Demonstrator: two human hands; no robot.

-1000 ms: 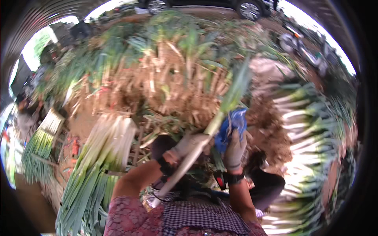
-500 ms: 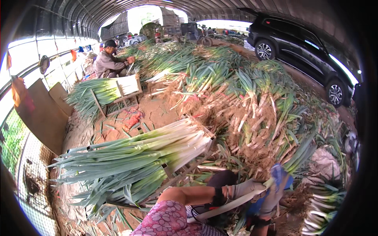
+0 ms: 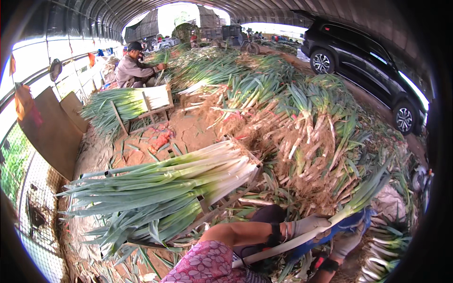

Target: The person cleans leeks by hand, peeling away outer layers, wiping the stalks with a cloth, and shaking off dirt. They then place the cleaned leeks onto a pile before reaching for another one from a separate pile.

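Observation:
My left hand (image 3: 310,226), in a pale glove, is closed around a long leek (image 3: 288,244). The leek lies at a slant: its white end reaches down beside my patterned sleeve, its green leaves point up to the right. My gloved right hand (image 3: 347,244) is below the leaves, slightly blurred, its fingers closed on a bright blue cloth (image 3: 364,217). More blue material shows beneath the leek. Left of my hands, a large stack of trimmed leeks (image 3: 188,174) rests in a low frame (image 3: 207,218), white ends toward the right.
Untrimmed leeks with roots (image 3: 306,137) form a big heap ahead and right. Cleaned leeks (image 3: 381,252) lie at lower right. A co-worker (image 3: 134,68) sits behind another filled frame (image 3: 150,111). A black car (image 3: 368,61) stands at far right; brown boards (image 3: 51,132) lean at left.
My right hand has moved right and down, off the leek's stalk, with the blue cloth shifting right. My left hand still grips the leek, slightly farther right. The view has shifted a little.

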